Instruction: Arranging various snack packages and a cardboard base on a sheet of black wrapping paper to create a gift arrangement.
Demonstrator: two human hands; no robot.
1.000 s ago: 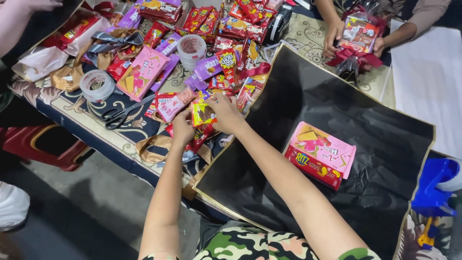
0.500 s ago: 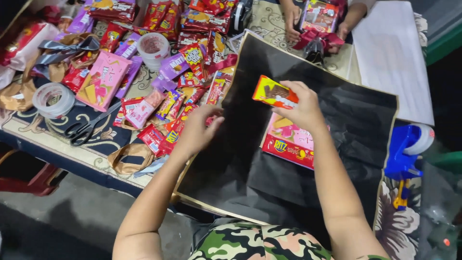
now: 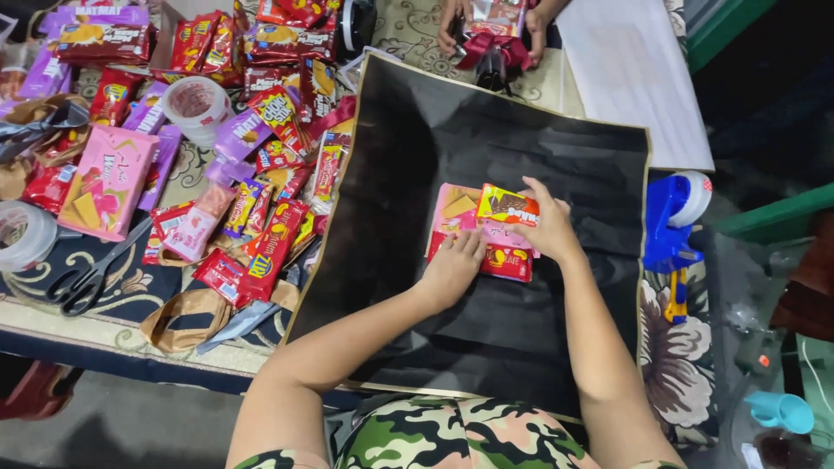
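On the near half of the black sheet (image 3: 408,174), the left hand (image 3: 452,271) lies open, fingers flat on the near left edge of a pink snack packet (image 3: 456,208). Just right, the right hand (image 3: 546,227) pinches a small yellow-and-brown snack packet (image 3: 506,205) over the pink one; a red packet (image 3: 506,262) lies under its palm. Farther left on the surface (image 3: 104,321) lie scissors (image 3: 87,280) and heaped snack packets (image 3: 261,130). A blue tape dispenser (image 3: 671,221) stands right. At the far edge, another person's hands (image 3: 491,22) hold a ribboned bundle.
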